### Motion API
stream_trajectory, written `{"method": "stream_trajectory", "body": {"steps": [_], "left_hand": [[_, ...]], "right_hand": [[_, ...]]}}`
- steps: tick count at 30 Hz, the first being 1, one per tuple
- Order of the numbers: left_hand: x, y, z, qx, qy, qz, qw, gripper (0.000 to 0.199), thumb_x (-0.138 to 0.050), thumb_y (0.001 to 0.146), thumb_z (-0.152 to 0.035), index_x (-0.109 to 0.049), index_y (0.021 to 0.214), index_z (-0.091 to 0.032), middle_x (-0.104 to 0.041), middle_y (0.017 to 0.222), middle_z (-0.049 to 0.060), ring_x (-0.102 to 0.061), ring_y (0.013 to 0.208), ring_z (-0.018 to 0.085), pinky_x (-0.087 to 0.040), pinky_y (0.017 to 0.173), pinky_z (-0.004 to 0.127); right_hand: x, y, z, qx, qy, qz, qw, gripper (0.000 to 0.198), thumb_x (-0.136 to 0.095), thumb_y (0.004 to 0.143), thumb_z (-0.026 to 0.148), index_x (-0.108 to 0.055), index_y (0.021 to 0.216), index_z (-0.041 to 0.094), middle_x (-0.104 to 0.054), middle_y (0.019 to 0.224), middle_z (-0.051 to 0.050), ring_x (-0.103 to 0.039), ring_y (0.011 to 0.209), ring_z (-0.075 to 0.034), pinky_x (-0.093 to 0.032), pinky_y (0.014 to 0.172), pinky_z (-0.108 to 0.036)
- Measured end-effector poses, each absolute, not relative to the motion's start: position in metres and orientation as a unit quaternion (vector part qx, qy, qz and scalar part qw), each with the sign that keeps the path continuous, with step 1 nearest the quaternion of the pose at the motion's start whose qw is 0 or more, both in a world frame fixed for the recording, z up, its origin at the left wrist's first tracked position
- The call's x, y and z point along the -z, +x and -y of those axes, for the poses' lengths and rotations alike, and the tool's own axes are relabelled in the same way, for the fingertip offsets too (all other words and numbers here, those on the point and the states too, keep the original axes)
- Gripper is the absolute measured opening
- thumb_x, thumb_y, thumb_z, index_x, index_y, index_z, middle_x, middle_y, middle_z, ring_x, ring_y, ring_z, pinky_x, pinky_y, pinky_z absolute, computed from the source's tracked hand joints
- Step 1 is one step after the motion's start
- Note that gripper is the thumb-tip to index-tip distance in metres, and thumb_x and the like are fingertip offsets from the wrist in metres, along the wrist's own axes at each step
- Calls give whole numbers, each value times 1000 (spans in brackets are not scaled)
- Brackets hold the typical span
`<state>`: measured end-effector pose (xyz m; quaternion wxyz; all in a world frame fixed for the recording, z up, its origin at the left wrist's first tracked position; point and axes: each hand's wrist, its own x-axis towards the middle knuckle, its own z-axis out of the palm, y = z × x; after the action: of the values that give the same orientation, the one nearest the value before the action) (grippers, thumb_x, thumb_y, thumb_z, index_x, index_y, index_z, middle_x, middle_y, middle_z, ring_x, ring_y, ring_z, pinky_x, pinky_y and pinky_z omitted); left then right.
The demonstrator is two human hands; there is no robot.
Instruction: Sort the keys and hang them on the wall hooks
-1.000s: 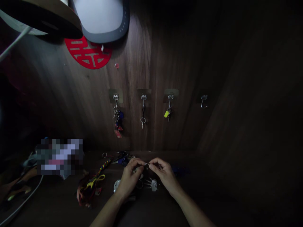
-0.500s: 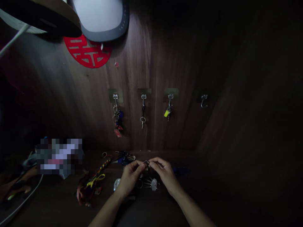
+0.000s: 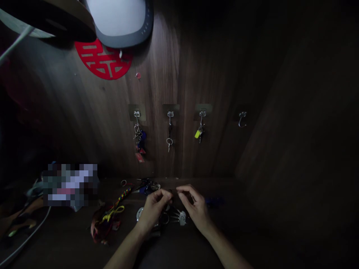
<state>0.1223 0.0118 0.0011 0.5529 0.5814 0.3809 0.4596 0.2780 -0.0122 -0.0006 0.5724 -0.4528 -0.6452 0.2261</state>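
Observation:
My left hand (image 3: pixel 157 205) is closed in a pinch above the dark tabletop. A small dark key ring (image 3: pixel 170 192) is at its fingertips, mostly hidden by the fingers. Close by on the right, my right hand (image 3: pixel 196 207) holds nothing, with thumb and forefinger a little apart. Between and below the hands lies a fanned bunch of silver keys (image 3: pixel 181 217), beside a metal ring (image 3: pixel 165 218). A round silver object (image 3: pixel 139 214) shows partly behind my left wrist. Keys with blue parts (image 3: pixel 146 188) lie behind the left hand.
Wall hooks hold a key bunch with red tags (image 3: pixel 139 149), a key on a ring (image 3: pixel 169 142) and a yellow-tagged key (image 3: pixel 198 133). The rightmost hook (image 3: pixel 242 120) is bare. Braided cords (image 3: pixel 108 218), a white cable (image 3: pixel 42 228) and a blue item (image 3: pixel 213 201) lie on the tabletop.
My right fingers have come off the key ring and moved slightly right, opening a gap between the hands. My left hand stays nearly in place, still pinched.

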Motion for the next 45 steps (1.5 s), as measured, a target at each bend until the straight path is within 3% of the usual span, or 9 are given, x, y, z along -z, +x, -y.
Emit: {"method": "stream_trajectory", "body": {"steps": [6, 11, 15, 18, 28, 35, 38, 45], "left_hand": [[-2, 122, -11, -470, 571, -379, 556, 38, -65, 67, -52, -60, 61, -15, -52, 56, -5, -45, 56, 10, -37, 57, 20], [1, 123, -9, -450, 561, -387, 577, 45, -59, 71, -57, -70, 83, -15, -61, 66, 0, -53, 65, 14, -41, 64, 23], [2, 123, -7, -440, 554, -349, 615, 46, -58, 74, -53, -68, 104, -19, -65, 78, 2, -56, 78, 16, -42, 76, 27], [1, 123, -4, -437, 562, -329, 620, 41, -58, 77, -47, -66, 108, -22, -64, 78, 0, -55, 79, 16, -41, 80, 28], [-1, 118, -9, -477, 599, -433, 475, 45, -48, 81, -52, -67, 100, -16, -58, 65, 0, -54, 66, 15, -42, 61, 23], [7, 118, -6, -328, 799, -399, 308, 25, -43, 87, -31, -65, 95, -23, -69, 93, 2, -61, 88, 17, -45, 79, 25], [8, 120, -2, -268, 849, -386, 241, 21, -45, 86, -24, -66, 91, -24, -69, 94, 1, -61, 91, 18, -44, 82, 26], [10, 120, -3, -255, 855, -393, 221, 20, -45, 86, -21, -65, 90, -24, -69, 94, 1, -61, 91, 17, -44, 81, 26]], "right_hand": [[1, 272, 13, -151, -424, 697, 559, 6, -60, 75, 21, -65, 77, 25, -61, 73, -2, -56, 73, -18, -44, 66, -29], [8, 275, 8, -136, -450, 685, 557, 8, -62, 73, 17, -62, 77, 24, -61, 74, -1, -57, 75, -18, -43, 68, -29], [11, 277, 6, -145, -457, 673, 563, 7, -62, 73, 17, -60, 75, 24, -61, 74, -1, -57, 75, -18, -43, 69, -28], [11, 276, 6, -133, -459, 671, 567, 5, -59, 76, 19, -60, 73, 23, -60, 72, -1, -56, 73, -17, -44, 67, -28], [3, 288, 5, -145, -513, 585, 611, 19, -55, 81, 36, -62, 75, 19, -62, 73, -3, -56, 68, -16, -43, 58, -24], [-11, 308, -2, -174, -514, 542, 641, 24, -58, 78, 43, -62, 78, 19, -61, 70, -1, -56, 63, -15, -44, 58, -24], [-27, 317, -5, -182, -512, 528, 653, 24, -61, 76, 43, -63, 78, 19, -61, 68, -1, -55, 63, -14, -44, 57, -23], [-83, 333, -20, -179, -472, 487, 713, 26, -67, 69, 43, -65, 76, 18, -64, 70, -1, -59, 69, -16, -47, 61, -25]]}}
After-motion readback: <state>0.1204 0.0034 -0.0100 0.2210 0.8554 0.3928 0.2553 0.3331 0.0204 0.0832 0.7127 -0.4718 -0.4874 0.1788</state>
